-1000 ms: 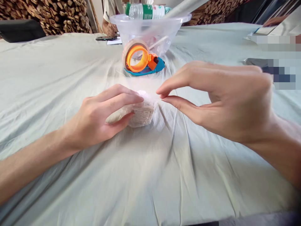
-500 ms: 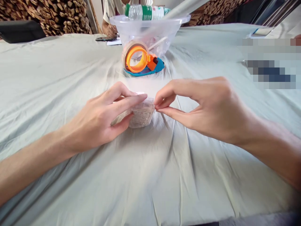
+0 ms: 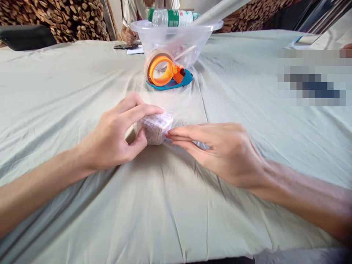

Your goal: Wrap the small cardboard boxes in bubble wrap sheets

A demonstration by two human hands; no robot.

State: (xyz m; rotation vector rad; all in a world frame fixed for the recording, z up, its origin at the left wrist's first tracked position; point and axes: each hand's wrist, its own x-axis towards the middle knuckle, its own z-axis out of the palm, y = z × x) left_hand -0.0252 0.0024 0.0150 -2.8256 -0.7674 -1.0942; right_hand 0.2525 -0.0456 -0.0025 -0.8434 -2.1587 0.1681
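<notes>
A small package wrapped in clear plastic (image 3: 157, 129) rests on the cloth in the middle of the view. My left hand (image 3: 118, 128) grips it from the left, thumb on the near side and fingers over the top. At its right end, my right hand (image 3: 217, 150) touches the wrap with fingertips drawn together; whether they pinch a bit of the wrap is too small to tell. Behind the package lies a tape dispenser (image 3: 168, 75), orange and blue, with a roll of tape on it.
A clear plastic tub (image 3: 176, 36) stands behind the dispenser, with a green-labelled bottle (image 3: 173, 17) across its top. A person's hand (image 3: 129, 36) is near a phone (image 3: 125, 46) at the far edge. Wrinkled pale cloth (image 3: 154, 209) covers the table.
My right hand has moved down and left, its fingers now flatter against the package's end. The package has shifted slightly left and turned under my left hand.
</notes>
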